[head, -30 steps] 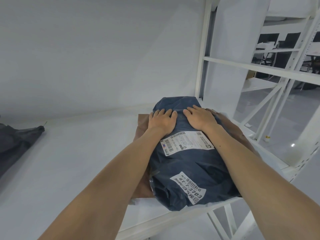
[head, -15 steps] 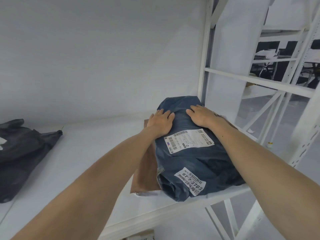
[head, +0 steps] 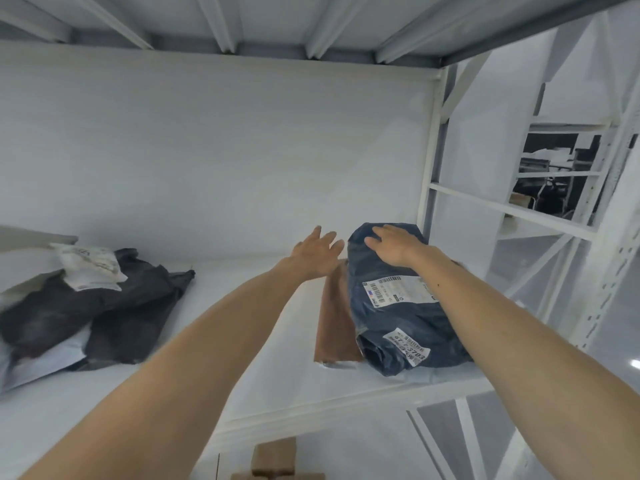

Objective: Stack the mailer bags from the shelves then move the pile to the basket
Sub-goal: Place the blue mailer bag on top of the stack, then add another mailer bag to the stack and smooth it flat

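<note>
As right hand (head: 394, 249) rests atop, blue mailer bag (head: 403, 318) runs front-to-back.

You are looking at a white upright post (head: 430, 150) standing at the shelving bay's back right corner. Left of the post, a plain white back panel (head: 225, 150) is closing off the bay, and a white shelf board (head: 294, 375) is running forward at its foot. Above the post, a ribbed grey underside (head: 242, 26) is catching soft, even light. Right of the post, white crossbars (head: 502, 211) and diagonal braces (head: 540, 268) are framing further racks, with a dark room (head: 550, 147) showing beyond.
</note>
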